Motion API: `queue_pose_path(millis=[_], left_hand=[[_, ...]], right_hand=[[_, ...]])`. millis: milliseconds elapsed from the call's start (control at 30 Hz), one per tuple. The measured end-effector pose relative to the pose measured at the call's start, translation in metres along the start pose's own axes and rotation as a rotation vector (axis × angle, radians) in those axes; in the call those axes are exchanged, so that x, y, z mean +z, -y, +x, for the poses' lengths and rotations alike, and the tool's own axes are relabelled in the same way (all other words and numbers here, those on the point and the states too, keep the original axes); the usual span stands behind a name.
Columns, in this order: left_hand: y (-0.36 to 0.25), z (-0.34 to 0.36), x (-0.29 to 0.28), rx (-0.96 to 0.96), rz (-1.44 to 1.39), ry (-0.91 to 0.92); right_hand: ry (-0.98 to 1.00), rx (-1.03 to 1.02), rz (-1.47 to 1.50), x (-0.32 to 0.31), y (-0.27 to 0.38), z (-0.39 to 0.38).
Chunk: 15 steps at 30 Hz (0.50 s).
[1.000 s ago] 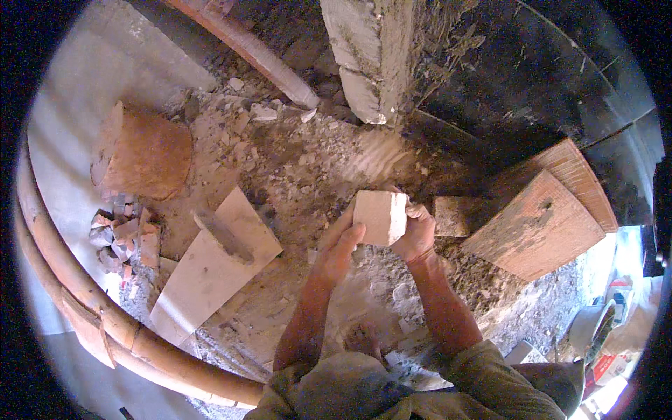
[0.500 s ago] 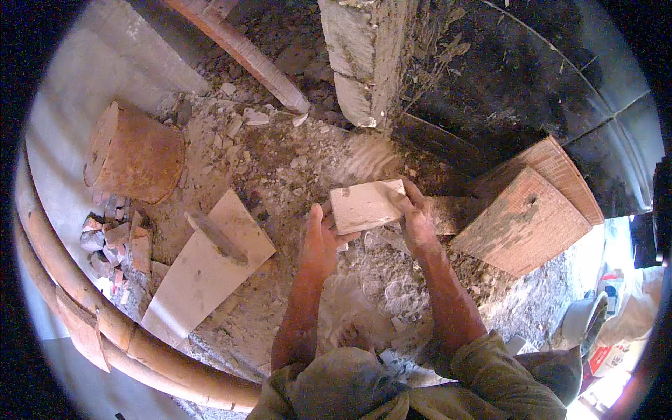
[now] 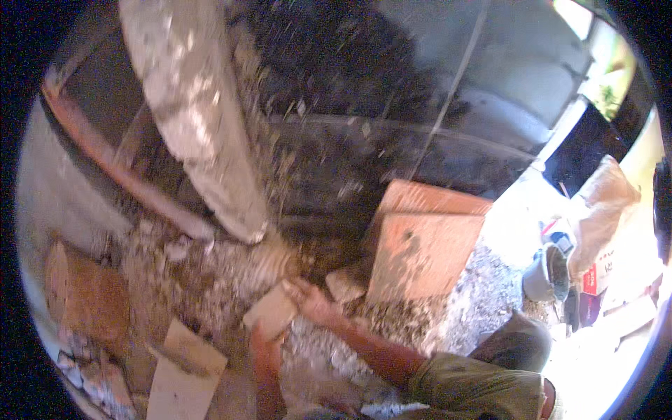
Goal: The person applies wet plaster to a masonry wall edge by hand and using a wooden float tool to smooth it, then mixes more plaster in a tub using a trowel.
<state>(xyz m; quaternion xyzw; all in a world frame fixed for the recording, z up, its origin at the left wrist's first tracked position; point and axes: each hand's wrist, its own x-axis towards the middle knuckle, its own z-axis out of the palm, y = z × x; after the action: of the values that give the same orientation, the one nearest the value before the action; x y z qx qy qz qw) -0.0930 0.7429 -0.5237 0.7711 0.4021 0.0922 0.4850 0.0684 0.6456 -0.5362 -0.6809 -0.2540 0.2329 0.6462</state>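
Observation:
Both my hands hold a pale rectangular block (image 3: 269, 310), brick-like and slightly tilted, low over the rubble. My left hand (image 3: 265, 339) grips its near edge from below. My right hand (image 3: 306, 297) is closed over its far right corner. The picture is blurred, so single fingers are hard to make out. Just right of my right hand lies another pale piece (image 3: 345, 285) on the ground. A long pale board (image 3: 183, 383) with a handle-like bar across it lies to the left of my left forearm.
Two reddish square slabs (image 3: 428, 255) lean against a dark wall on the right. A rough pillar (image 3: 199, 136) and reddish pole (image 3: 122, 175) rise ahead. A rusty drum (image 3: 94, 294) and broken bricks (image 3: 98, 381) lie left; a grey bucket (image 3: 544, 274) and sack (image 3: 607, 206) stand far right.
My view has swung right and up, so the scene sits further left and lower. The block stays in both hands, now tilted more steeply in the picture.

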Motion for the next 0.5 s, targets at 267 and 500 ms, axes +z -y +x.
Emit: queue_pose_path(millis=[267,500], left_hand=[[-0.063,-0.005,-0.044,-0.190,-0.908,0.277],[-0.106,0.000,-0.074,-0.057,-0.997,0.337]], right_hand=[[-0.017,0.049,-0.117,0.005,0.066,0.029],[-0.036,-0.412,-0.580,0.038,0.041,0.045]])
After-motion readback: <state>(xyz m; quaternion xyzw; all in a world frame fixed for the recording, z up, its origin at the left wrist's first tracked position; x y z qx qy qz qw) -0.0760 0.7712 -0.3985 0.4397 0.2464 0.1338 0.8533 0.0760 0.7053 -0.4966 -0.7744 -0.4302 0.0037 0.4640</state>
